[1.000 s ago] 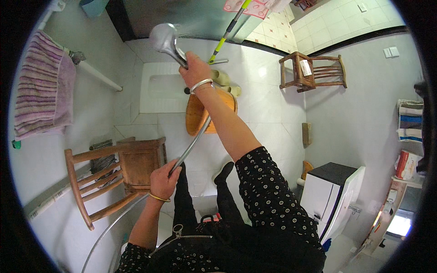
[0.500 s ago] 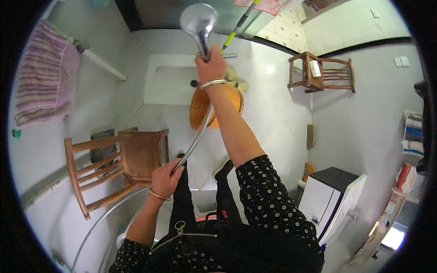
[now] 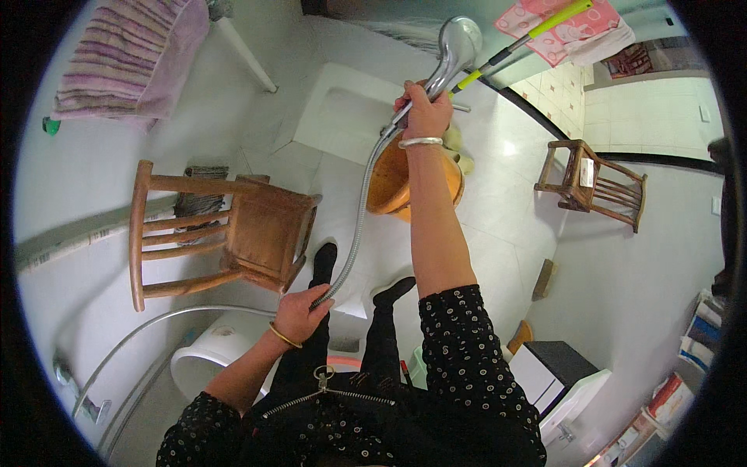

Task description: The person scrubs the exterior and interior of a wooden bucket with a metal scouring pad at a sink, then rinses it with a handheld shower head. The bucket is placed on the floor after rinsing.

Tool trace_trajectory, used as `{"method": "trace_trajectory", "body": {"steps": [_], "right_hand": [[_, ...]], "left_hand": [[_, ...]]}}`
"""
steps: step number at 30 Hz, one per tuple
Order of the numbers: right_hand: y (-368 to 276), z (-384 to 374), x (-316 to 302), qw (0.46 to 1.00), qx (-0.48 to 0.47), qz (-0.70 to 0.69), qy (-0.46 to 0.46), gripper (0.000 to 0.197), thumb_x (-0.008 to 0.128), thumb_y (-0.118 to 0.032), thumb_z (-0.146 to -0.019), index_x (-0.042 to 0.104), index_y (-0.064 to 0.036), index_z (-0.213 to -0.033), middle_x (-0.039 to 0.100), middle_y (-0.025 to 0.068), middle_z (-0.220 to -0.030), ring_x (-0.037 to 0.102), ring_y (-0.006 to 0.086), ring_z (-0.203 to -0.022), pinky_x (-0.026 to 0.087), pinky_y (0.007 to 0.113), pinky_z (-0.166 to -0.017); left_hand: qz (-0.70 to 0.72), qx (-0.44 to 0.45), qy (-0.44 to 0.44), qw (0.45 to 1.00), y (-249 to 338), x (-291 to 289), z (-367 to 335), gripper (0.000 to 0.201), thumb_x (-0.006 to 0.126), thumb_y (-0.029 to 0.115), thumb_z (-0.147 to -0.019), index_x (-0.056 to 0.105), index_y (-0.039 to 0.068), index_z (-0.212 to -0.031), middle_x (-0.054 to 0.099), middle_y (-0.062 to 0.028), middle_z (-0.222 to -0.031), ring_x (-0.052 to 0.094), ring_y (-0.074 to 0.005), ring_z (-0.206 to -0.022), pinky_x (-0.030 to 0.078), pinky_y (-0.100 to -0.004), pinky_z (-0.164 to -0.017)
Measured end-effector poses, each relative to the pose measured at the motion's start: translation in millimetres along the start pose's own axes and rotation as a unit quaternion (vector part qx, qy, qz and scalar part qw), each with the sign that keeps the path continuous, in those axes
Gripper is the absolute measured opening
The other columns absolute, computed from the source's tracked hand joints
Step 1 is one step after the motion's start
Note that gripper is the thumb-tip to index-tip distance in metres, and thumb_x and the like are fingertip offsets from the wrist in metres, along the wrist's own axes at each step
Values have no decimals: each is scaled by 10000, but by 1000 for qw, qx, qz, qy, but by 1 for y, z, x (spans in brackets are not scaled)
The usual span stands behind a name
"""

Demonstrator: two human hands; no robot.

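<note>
A chrome shower head (image 3: 459,45) is raised in front of me, its handle wrapped by the fingers of my right hand (image 3: 429,115). Pale streaks of water fan out to the left of its face, against the glass. From the handle a metal shower hose (image 3: 360,210) curves down to my left hand (image 3: 302,313), which is closed around it. Beyond that hand the hose runs left to a wall tap (image 3: 92,409). An orange wooden tub (image 3: 389,187) stands on the floor beneath my right forearm, which partly covers it.
On the left stands a wooden chair (image 3: 268,233); another wooden chair (image 3: 580,175) is at the far right. A yellow-green pole (image 3: 537,33) slants behind the shower head. A white basin (image 3: 311,121) lies ahead, a white bucket (image 3: 206,354) lower left, a white cabinet (image 3: 537,381) lower right.
My view has turned, so the room shifts rightward and chairs sit differently. The shower head now tilts right, with water streaks showing beside it. Both hands keep their hold.
</note>
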State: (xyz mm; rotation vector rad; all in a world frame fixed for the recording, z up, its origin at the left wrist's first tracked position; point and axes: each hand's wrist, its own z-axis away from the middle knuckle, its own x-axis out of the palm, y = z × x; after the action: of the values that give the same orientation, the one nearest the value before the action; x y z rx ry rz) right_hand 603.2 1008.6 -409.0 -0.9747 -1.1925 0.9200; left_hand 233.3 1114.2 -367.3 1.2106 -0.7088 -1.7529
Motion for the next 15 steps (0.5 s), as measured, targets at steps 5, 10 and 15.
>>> {"method": "trace_trajectory", "body": {"steps": [5,10,15], "right_hand": [[15,20,5,974,122,186,-52,159,678,-50,-717,533,8,-752,568,75,-619,568,148,-480,444,289,-428],[24,24,2,973,73,212,-55,174,678,-65,-716,523,12,-738,570,68,-603,566,142,-466,457,285,-430],[31,26,48,966,-37,219,-130,192,684,-119,-710,526,-15,-745,579,65,-583,570,143,-458,464,298,-447]], "left_hand": [[-5,-27,-51,998,-2,-6,7,287,616,264,-880,641,69,-1090,679,-160,-914,649,-362,-796,517,-433,-678],[19,-21,-47,998,-9,-1,16,279,599,268,-890,637,83,-1095,674,-155,-920,645,-364,-808,513,-433,-673],[43,-84,-32,995,-19,-3,16,276,587,264,-894,625,85,-1100,666,-160,-890,638,-369,-801,507,-443,-674]]}}
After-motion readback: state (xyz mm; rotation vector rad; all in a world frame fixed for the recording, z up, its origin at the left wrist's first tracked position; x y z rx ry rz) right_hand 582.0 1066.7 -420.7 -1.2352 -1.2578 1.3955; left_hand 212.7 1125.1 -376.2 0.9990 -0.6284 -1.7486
